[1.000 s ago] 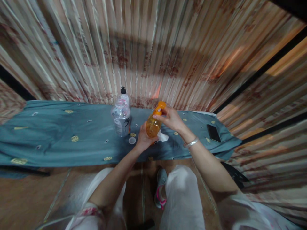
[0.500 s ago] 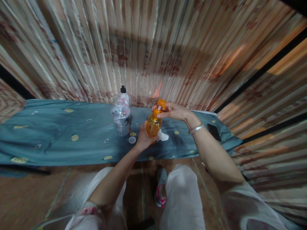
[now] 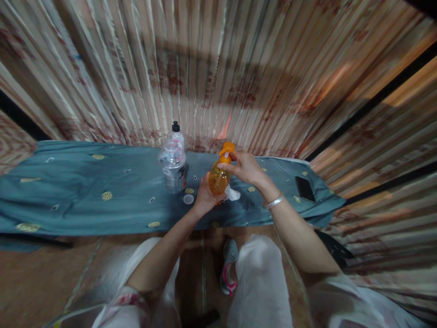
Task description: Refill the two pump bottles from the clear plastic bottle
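Head view: worktop [image 3: 75,182] spread wide, amber bottle [image 3: 217,181] dead centre, gripped by the left hand [image 3: 205,197], its orange pump top [image 3: 227,147] pinched at one o'clock by the right hand [image 3: 245,167]. Top looks seated; whether it's tightened, can't tell.

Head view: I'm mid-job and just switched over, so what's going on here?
A person's left hand holds the amber bottle by its lower body, and the right hand grips its orange pump top, which is on the bottle. On the cloth-covered table, a clear plastic bottle stands to the left, with a black-capped bottle behind it. A small round lid lies near the left hand, and a phone-like dark object lies far right.
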{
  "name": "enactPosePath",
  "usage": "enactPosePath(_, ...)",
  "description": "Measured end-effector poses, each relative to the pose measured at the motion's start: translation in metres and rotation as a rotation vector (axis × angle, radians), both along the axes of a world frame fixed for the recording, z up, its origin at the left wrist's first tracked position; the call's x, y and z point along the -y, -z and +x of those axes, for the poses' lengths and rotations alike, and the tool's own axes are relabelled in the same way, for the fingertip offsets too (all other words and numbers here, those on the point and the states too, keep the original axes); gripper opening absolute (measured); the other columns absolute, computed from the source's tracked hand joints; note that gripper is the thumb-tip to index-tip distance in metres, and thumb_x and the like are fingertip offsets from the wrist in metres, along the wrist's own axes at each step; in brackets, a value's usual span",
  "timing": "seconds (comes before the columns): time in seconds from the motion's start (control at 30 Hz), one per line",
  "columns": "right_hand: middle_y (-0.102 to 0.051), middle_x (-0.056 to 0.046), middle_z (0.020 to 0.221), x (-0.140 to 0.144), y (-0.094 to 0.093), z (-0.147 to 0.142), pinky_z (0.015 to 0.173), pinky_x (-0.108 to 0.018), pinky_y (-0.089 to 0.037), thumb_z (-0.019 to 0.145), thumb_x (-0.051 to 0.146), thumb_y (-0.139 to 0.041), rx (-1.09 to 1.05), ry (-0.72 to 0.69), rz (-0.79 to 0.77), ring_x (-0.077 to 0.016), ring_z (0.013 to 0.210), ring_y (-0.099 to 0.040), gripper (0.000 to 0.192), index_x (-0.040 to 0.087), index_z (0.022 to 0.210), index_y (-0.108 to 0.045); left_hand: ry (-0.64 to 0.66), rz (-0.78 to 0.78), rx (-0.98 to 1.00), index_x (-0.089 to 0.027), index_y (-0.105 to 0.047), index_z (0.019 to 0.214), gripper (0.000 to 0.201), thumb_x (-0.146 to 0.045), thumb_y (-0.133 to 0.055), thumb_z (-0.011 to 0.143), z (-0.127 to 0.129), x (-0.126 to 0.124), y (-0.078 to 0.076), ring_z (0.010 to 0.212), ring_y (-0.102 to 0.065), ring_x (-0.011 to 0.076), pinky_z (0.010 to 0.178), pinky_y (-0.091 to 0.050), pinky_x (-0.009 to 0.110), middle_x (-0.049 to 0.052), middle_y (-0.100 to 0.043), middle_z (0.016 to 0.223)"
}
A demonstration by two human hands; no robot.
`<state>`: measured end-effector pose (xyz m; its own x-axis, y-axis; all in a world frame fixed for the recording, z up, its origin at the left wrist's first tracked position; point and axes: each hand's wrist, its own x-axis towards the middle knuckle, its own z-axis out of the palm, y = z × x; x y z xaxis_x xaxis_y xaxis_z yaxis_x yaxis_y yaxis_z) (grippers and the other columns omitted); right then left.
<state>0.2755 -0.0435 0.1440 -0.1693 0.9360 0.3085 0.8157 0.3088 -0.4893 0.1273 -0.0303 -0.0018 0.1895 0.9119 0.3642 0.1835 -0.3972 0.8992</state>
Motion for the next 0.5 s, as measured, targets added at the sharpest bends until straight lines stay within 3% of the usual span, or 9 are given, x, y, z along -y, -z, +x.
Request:
enactPosePath(0.13, -0.071, -0.003, 0.087, -0.003, 0.013, 0.003, 0.082, -0.033, -0.05, 0.086, 0.046, -0.073, -0.204, -0.046, -0.01, -0.0224, 0.088, -0.066, 0.028, 0.019, 0.092, -0.069, -0.003, -0.002, -0.006, -0.024, -0.057, 0.114, 0.074, -0.016, -0.092, 0.049, 0.0, 0.001, -0.001, 0.111, -0.061, 0.033, 0.098, -0.05, 0.051, 0.006, -0.064, 0.11)
enactPosePath(0.33, -0.071, -0.004, 0.097, -0.015, 0.019, 0.013, 0.089, -0.035, -0.054, 0.08, 0.056, -0.076, -0.465, -0.278, -0.175, -0.0216, 0.095, -0.066, 0.042, 0.019, 0.098, -0.067, -0.002, -0.006, -0.008, -0.021, -0.056, 0.114, 0.074, -0.017, -0.092, 0.05, 0.0, 0.001, -0.002, 0.113, -0.061, 0.0331, 0.1, -0.049, 0.051, 0.008, -0.064, 0.113)
enactPosePath(0.5, -0.072, -0.005, 0.097, -0.009, 0.026, 0.006, 0.094, -0.039, -0.053, 0.08, 0.061, -0.075, -0.407, -0.126, -0.04, -0.0244, 0.096, -0.068, 0.047, 0.019, 0.1, -0.067, -0.005, -0.01, -0.01, -0.022, -0.057, 0.113, 0.073, -0.017, -0.092, 0.049, 0.0, 0.001, -0.001, 0.113, -0.061, 0.0339, 0.1, -0.049, 0.051, 0.007, -0.064, 0.112)
